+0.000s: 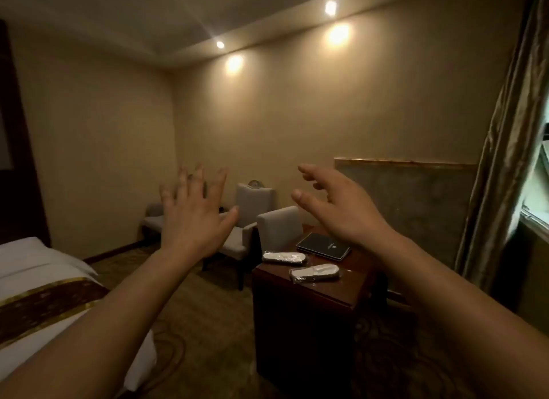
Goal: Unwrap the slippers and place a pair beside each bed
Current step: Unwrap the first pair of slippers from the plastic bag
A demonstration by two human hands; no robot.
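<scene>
Two packs of white slippers in clear plastic wrap lie on a dark wooden desk (300, 318): the far pack (284, 257) near the desk's left edge, the near pack (315, 273) closer to me. My left hand (194, 217) is raised in the air with fingers spread, holding nothing, left of the desk. My right hand (335, 208) is also raised, fingers apart and empty, above the desk's far end. A bed (38, 283) with white linen and a brown-and-gold runner stands at the lower left.
A black folder (323, 246) lies on the desk behind the slippers. Grey armchairs (246, 220) stand beyond the desk. A curtain (505, 161) and window are on the right. Patterned carpet (202, 324) runs between bed and desk.
</scene>
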